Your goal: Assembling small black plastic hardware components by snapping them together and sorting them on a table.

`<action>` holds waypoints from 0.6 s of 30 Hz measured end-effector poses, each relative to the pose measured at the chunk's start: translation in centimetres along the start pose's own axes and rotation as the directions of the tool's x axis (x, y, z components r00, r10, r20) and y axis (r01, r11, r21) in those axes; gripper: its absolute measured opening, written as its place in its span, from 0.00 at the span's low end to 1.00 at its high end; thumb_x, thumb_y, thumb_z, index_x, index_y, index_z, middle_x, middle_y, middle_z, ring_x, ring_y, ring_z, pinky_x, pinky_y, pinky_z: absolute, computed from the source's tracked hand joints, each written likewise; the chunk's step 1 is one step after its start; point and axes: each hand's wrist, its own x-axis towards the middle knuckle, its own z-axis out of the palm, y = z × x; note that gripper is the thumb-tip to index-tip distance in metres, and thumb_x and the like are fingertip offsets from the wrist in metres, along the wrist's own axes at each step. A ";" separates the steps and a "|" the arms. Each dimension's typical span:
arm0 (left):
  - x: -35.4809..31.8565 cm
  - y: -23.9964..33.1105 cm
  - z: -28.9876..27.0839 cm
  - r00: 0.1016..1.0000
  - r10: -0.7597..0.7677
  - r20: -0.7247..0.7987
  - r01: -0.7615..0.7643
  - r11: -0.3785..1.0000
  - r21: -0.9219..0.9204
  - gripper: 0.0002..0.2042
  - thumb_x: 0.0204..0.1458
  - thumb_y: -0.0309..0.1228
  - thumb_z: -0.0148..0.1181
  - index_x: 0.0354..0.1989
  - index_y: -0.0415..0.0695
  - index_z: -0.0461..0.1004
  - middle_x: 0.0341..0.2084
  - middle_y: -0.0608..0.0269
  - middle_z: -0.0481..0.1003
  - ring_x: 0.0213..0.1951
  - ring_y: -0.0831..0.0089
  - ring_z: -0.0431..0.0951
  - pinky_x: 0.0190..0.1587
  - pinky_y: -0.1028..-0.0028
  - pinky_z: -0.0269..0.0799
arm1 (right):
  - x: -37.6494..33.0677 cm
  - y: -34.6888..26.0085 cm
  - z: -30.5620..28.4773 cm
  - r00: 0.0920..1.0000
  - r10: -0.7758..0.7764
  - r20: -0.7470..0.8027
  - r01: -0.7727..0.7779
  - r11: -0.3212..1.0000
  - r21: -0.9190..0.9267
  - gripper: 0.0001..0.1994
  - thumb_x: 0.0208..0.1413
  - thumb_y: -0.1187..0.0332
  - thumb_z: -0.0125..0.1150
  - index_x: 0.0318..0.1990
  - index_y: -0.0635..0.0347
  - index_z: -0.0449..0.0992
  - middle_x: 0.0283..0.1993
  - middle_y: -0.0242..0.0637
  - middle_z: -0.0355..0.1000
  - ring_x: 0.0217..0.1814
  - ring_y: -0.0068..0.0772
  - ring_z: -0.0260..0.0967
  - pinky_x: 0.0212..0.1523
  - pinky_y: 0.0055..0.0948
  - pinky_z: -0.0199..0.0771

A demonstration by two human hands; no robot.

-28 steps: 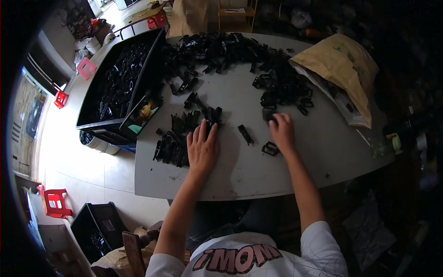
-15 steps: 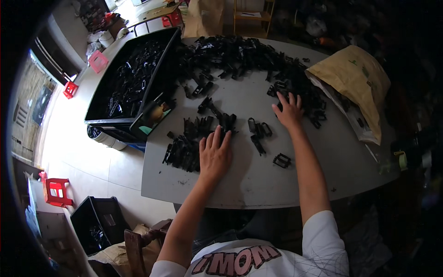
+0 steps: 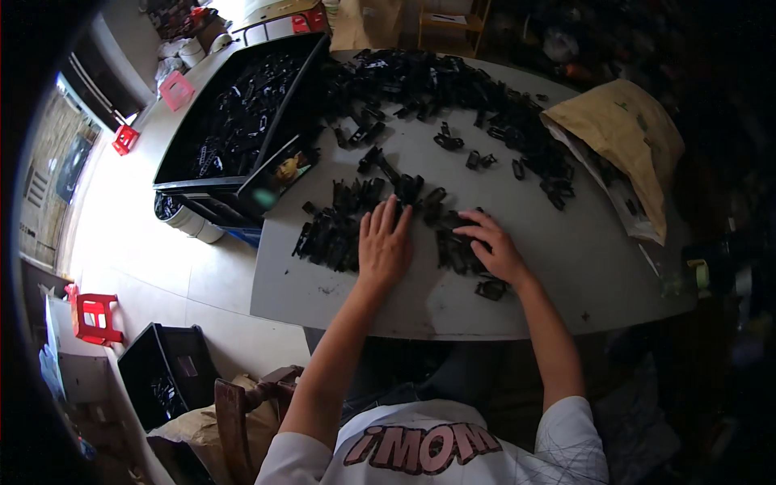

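Small black plastic frame-like parts lie over the grey table (image 3: 550, 303). My left hand (image 3: 385, 249) rests palm down, fingers stretched out, against the right side of a near cluster of the parts (image 3: 333, 234). Just right of it, my right hand (image 3: 499, 252) has its fingers apart and slightly bent over a small group of the same parts (image 3: 454, 249). Its fingertips touch or hover over them; which, I cannot tell. One loose part (image 3: 490, 288) lies beneath the right wrist. Along the far side runs a long heap of the parts (image 3: 428, 79).
A large black bin (image 3: 242, 121) full of parts stands at the left table edge, a white bucket (image 3: 198, 229) below it. On the right lies an open brown paper sack (image 3: 622, 137). A black crate (image 3: 170, 376) and a wooden chair (image 3: 234, 428) are at lower left.
My right hand has come from the right-hand heap toward me and leftward, and more parts now lie beside my left hand. The left hand has barely moved; the view has shifted slightly.
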 end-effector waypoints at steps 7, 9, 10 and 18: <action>-1.4 1.1 -0.4 0.975 0.038 -0.220 -0.081 0.979 -0.189 0.18 0.41 0.23 0.54 0.44 0.45 0.73 0.51 0.57 0.68 0.53 0.57 0.67 0.56 0.60 0.60 | -1.9 -0.1 -2.6 0.984 0.142 -0.112 -0.128 0.984 0.121 0.17 0.51 0.82 0.47 0.47 0.61 0.74 0.62 0.39 0.61 0.66 0.40 0.56 0.61 0.32 0.58; -2.6 2.6 -0.7 0.984 0.105 -0.143 -0.157 0.891 -0.426 0.17 0.41 0.19 0.53 0.42 0.46 0.74 0.46 0.58 0.72 0.50 0.57 0.69 0.54 0.62 0.62 | -2.4 -0.3 -2.7 0.974 0.102 -0.201 -0.101 0.995 0.017 0.14 0.50 0.82 0.50 0.44 0.62 0.75 0.57 0.40 0.65 0.61 0.41 0.60 0.59 0.33 0.61; -2.8 3.6 -1.2 0.982 0.170 -0.087 -0.191 0.874 -0.448 0.16 0.42 0.20 0.53 0.41 0.46 0.74 0.45 0.58 0.73 0.49 0.58 0.71 0.53 0.63 0.63 | -2.7 -0.5 -2.7 0.974 0.107 -0.202 -0.106 0.994 0.017 0.14 0.50 0.82 0.50 0.44 0.62 0.75 0.57 0.40 0.65 0.61 0.41 0.60 0.59 0.33 0.61; -3.7 5.0 -2.0 0.950 0.307 0.059 -0.263 0.885 -0.384 0.15 0.43 0.24 0.54 0.42 0.46 0.73 0.47 0.60 0.72 0.52 0.62 0.69 0.55 0.61 0.60 | -2.4 -3.4 1.8 0.985 -0.052 -0.167 -0.049 0.837 -0.545 0.12 0.43 0.70 0.66 0.37 0.57 0.75 0.36 0.36 0.69 0.45 0.42 0.64 0.47 0.39 0.63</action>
